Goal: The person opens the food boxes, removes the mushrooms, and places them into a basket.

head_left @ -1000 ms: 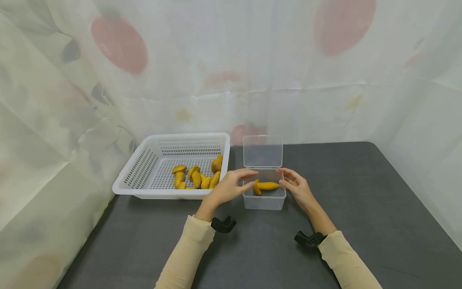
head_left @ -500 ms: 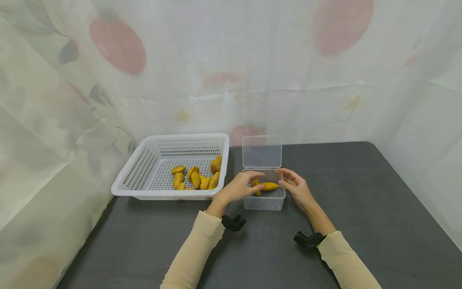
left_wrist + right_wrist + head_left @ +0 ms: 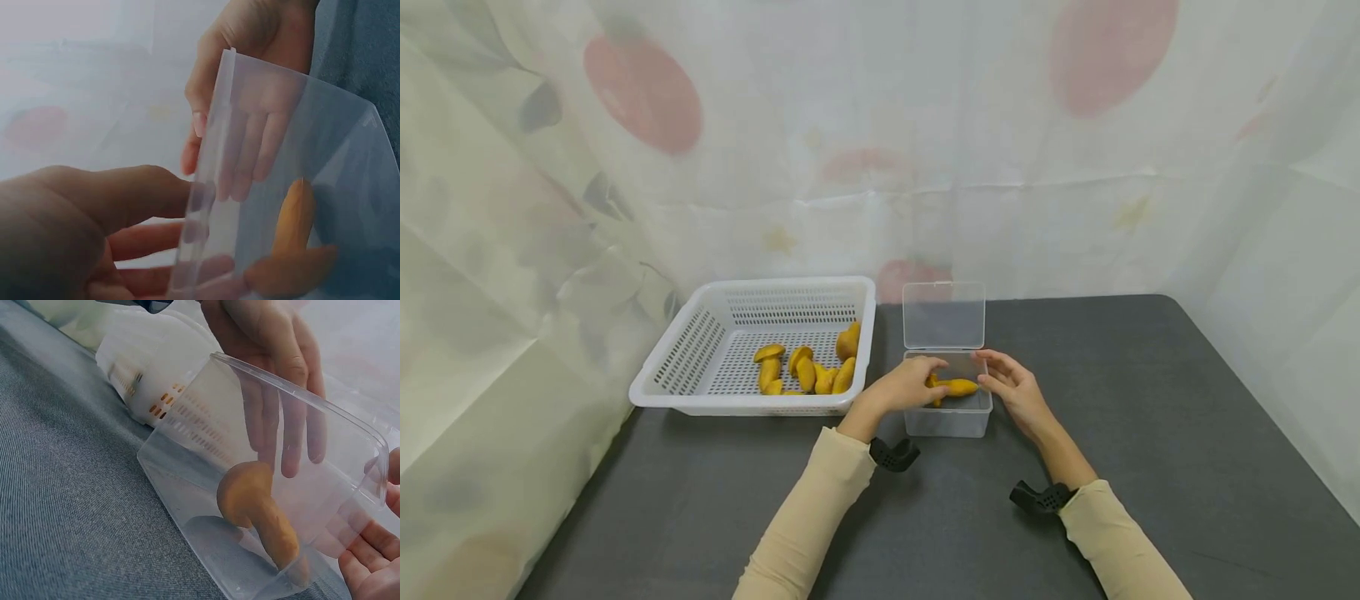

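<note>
One yellow-brown mushroom (image 3: 961, 387) lies on the floor of a clear plastic box (image 3: 947, 424) whose hinged lid (image 3: 943, 317) stands upright at the back. My left hand (image 3: 898, 387) comes over the box's left side, its fingertips near the mushroom's cap. In the right wrist view, the fingers of that left hand (image 3: 294, 387) stretch down above the mushroom (image 3: 256, 506), not curled round it. At the opposite side, my right hand (image 3: 1021, 398) rests against the right rim, thumb and fingers extended. The box wall partly blurs the fingers seen through it.
Left of the box stands a white perforated basket (image 3: 737, 404) with several more mushrooms (image 3: 805, 371) toward its right side. Both stand on a dark grey table (image 3: 1150, 400). Printed curtains (image 3: 1000, 142) hang behind and at the sides.
My left hand has moved right, farther over the box, and now covers part of the mushroom's cap. My right hand stays at the rim.
</note>
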`<state>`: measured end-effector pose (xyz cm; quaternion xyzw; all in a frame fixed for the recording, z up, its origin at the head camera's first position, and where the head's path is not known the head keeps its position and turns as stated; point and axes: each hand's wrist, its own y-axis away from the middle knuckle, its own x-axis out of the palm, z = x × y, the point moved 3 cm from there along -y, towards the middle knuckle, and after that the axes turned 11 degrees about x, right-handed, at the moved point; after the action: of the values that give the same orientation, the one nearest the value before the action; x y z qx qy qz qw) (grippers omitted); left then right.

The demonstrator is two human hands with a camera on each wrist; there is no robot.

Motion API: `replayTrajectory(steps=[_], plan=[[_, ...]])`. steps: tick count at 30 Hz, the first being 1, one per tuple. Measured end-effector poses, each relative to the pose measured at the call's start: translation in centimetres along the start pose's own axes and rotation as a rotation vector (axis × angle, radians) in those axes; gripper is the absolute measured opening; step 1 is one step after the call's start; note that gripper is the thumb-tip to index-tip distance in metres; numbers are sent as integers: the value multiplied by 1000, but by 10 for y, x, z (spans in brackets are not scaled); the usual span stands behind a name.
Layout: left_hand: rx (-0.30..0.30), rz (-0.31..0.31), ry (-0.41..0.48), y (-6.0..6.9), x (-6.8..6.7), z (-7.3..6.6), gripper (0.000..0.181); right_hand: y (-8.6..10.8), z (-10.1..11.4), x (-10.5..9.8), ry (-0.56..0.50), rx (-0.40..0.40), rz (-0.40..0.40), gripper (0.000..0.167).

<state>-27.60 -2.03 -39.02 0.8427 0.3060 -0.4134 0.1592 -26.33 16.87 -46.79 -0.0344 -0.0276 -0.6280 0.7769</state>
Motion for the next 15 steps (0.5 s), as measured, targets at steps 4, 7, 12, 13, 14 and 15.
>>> replayTrajectory(steps=[4,7,12,13,14,15], plan=[[31,19,23,0,0,5,45,0,0,0,-22,-16,3,50],[52,32,38,-1,-1,8,42,0,0,0,-31,-26,8,50],[72,39,-13,-4,-3,9,41,0,-2,0,-19,-23,10,50],[72,41,-28,-5,-3,9,41,0,-2,-1,-20,-21,9,50],[69,43,-40,-6,-3,9,42,0,-2,-1,-20,-21,10,50],[67,47,-53,-6,-3,9,42,0,-3,0,-22,-20,12,49]])
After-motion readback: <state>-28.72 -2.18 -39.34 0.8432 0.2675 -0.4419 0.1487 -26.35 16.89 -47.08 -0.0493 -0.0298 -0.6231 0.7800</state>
